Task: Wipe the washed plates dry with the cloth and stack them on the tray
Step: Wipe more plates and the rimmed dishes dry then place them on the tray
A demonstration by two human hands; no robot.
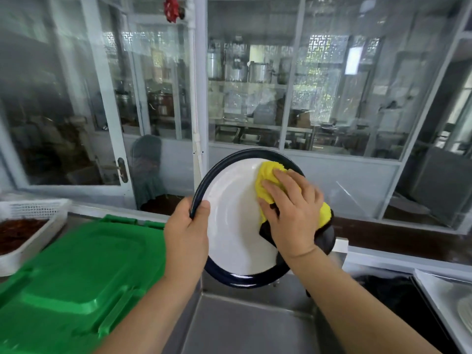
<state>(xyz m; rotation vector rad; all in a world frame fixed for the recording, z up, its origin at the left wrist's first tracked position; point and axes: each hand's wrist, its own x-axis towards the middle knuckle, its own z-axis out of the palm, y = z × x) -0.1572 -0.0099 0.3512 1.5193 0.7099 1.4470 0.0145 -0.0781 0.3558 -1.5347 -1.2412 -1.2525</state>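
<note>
The location is a commercial kitchen, specifically its dishwashing station. A stainless-steel sink basin [250, 325] is set into a metal counter. A wall of glazed, white-framed partitions [288, 80] separates the station from a cooking area, where large metal stockpots [258, 71] stand on steel shelving. A large green plastic bin lid [84, 277] and a white perforated plastic crate [30, 213] stand at the left.

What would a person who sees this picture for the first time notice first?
The eye goes first to the white plate with a dark rim, held tilted in the centre above a steel sink. The left hand grips its left edge while the right hand presses a yellow cloth on its face. A bright green lid fills the lower left.
</note>
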